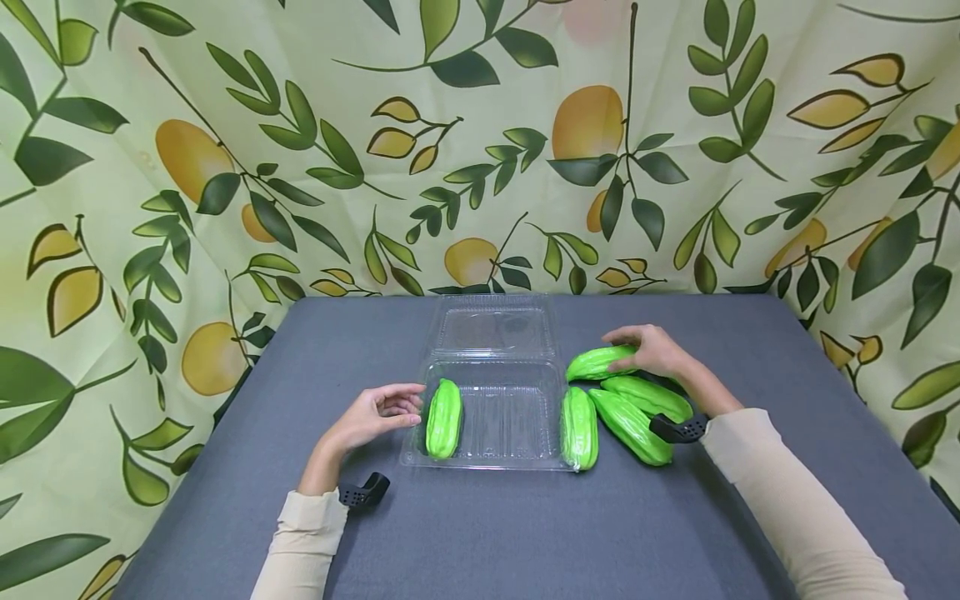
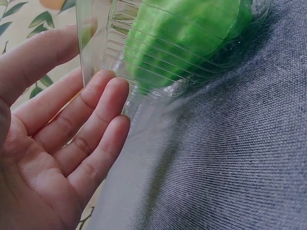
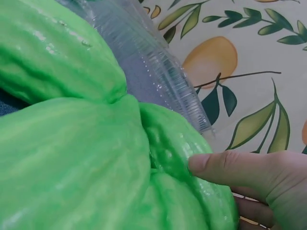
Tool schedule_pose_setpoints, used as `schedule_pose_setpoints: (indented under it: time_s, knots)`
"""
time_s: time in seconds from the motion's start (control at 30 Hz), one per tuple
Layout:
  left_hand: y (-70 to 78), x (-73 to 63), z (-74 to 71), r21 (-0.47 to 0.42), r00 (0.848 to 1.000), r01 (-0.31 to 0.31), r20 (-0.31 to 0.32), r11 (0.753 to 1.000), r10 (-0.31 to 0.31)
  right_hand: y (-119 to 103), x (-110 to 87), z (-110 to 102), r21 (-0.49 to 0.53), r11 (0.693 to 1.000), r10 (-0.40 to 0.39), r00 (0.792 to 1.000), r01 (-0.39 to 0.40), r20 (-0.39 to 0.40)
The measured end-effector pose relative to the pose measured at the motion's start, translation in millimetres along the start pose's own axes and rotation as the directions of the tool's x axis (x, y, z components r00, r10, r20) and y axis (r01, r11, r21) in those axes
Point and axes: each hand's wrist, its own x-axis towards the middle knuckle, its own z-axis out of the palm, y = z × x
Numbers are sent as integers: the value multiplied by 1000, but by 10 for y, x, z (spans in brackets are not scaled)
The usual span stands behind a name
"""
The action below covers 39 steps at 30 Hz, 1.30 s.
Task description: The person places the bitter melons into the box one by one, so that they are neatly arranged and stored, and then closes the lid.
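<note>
A clear plastic clamshell box [image 1: 495,464] lies with its lid [image 1: 495,329] folded back. One green bitter melon [image 1: 445,419] sits lengthwise at the left inside it. Beside that end is my left hand [image 1: 375,414], fingers loosely bent; in the left wrist view the fingertips [image 2: 116,93] are at the box's wall, and contact is hard to tell. My right hand [image 1: 652,350] pinches the farthest bitter melon [image 1: 592,365] of the group on the right. Its thumb [image 3: 206,164] presses one side, and the other fingers are partly hidden behind the melon.
Next to the box's right edge lies another bitter melon [image 1: 580,429]. Two more, a slanting melon [image 1: 632,427] and one behind it [image 1: 648,398], lie under the right wrist. A grey cloth-covered table [image 1: 525,533] meets a leaf-patterned curtain [image 1: 480,167] at the back.
</note>
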Motion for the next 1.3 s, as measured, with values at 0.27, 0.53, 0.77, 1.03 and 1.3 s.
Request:
schedule_pose_setpoints:
  time_s: [0.27,0.53,0.77,1.03,1.3]
  knots:
    - [-6,3,-1,4,1000,0,1,1000,0,47,7,39,-56,998,-13,999,12,-31]
    - [-3,4,-3,7,1000,3,2,1000,-3,72,-10,62,-50,998,-38,996,35,-76]
    - [-7,4,-7,6,1000,1,2,1000,-1,97,-11,61,-27,999,-42,993,39,-108]
    - [7,-11,-2,-3,1000,4,5,1000,-4,45,-46,29,2,999,-38,989,38,-145]
    - [7,0,2,11,1000,13,-1,1000,-13,-43,-107,15,13,1000,-22,985,25,-170]
